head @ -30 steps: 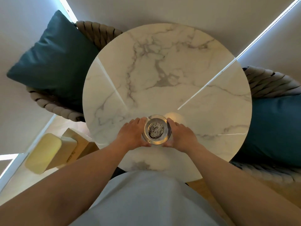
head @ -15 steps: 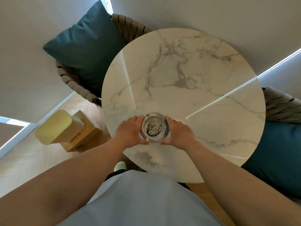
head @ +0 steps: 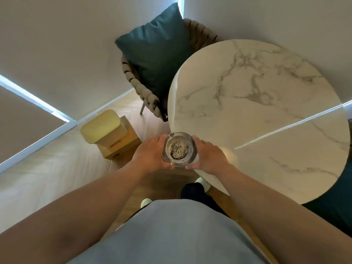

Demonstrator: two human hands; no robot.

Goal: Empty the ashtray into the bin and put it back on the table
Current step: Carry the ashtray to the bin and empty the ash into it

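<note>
A round clear glass ashtray with grey-black ash in its bowl is held level between both hands, in the air at the left edge of the round white marble table. My left hand grips its left side and my right hand grips its right side. A pale yellow bin with a closed lid stands on the wooden floor to the left, beside a cardboard box.
A woven chair with a dark teal cushion stands behind the table's left side. Another teal cushion shows at the lower right. Wooden floor lies open to the left; walls close in behind.
Both hands have carried the ashtray off the tabletop to the table's left edge. My view has turned left, bringing the bin and box closer to the middle.
</note>
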